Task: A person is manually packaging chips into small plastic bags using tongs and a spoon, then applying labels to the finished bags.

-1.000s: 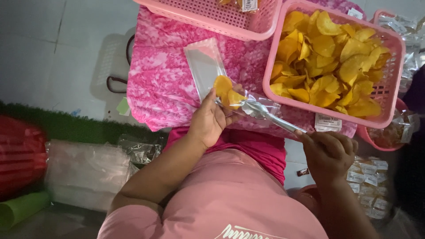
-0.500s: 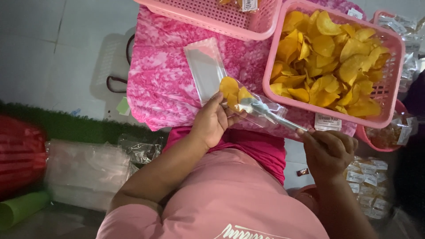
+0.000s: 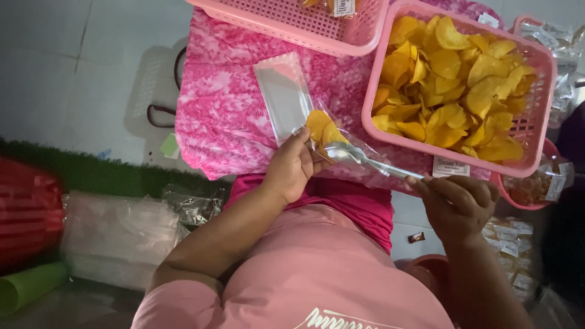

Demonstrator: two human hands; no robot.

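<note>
My left hand (image 3: 291,166) grips a small clear plastic bag (image 3: 341,143) that holds a few yellow chips (image 3: 321,127). In my right hand (image 3: 458,204) is the handle of a metal spoon (image 3: 356,158), whose bowl reaches into the bag's mouth beside the chips. Both hands work over a pink patterned cloth (image 3: 231,116) on a low table. Just right of the bag stands a pink plastic basket (image 3: 372,91) heaped with yellow chips (image 3: 454,79).
A stack of flat clear bags (image 3: 281,91) lies on the cloth. A second pink basket (image 3: 292,21) sits at the top. Sealed chip packets (image 3: 509,244) pile at lower right and top right. Clear plastic (image 3: 119,234), a red container (image 3: 27,213) and a green roll (image 3: 30,286) lie left.
The chips have slid deeper into the bag and the spoon's bowl has shifted left inside it. My right hand has moved slightly lower right.
</note>
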